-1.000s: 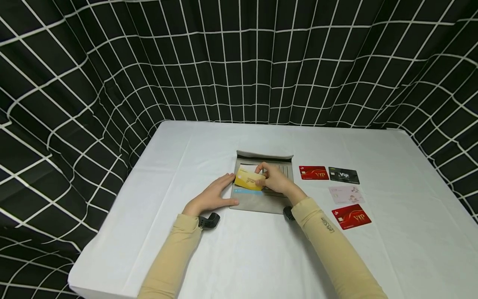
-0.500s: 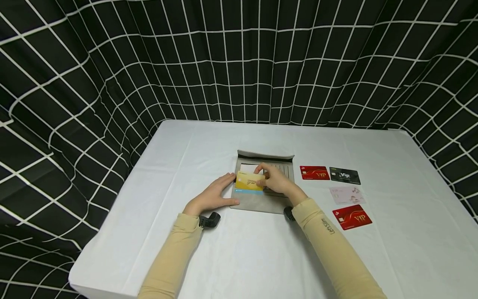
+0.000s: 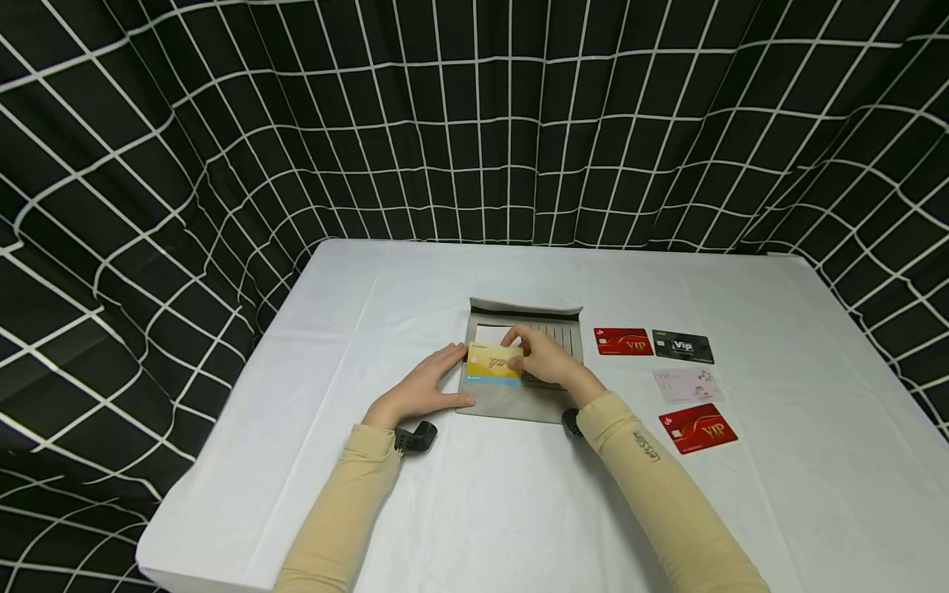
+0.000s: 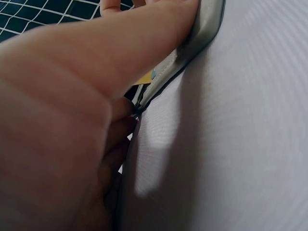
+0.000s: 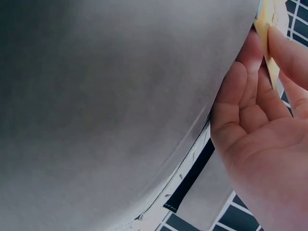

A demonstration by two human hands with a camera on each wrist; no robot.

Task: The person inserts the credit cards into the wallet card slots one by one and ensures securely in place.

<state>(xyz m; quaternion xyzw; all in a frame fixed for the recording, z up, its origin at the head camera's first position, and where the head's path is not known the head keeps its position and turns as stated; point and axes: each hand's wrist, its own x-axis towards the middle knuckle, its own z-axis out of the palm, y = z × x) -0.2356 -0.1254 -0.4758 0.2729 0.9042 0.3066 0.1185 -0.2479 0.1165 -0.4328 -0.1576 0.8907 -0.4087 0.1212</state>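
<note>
Lowered and levelled since a second ago, the yellow card (image 3: 493,363) sits in the grey wallet's (image 3: 511,399) slot, pinched by the right hand (image 3: 544,356). Left hand (image 3: 423,389) presses flat, fingers straight, steadying the wallet on the counter (image 3: 519,511).

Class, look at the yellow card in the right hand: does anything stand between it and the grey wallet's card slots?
Nothing visible does. The right hand pinches the yellow card directly over the open grey wallet, which the left hand steadies at its left edge.

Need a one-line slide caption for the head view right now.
Right hand pinches a yellow card over the open grey wallet; left hand steadies its edge; four cards beside.
</note>
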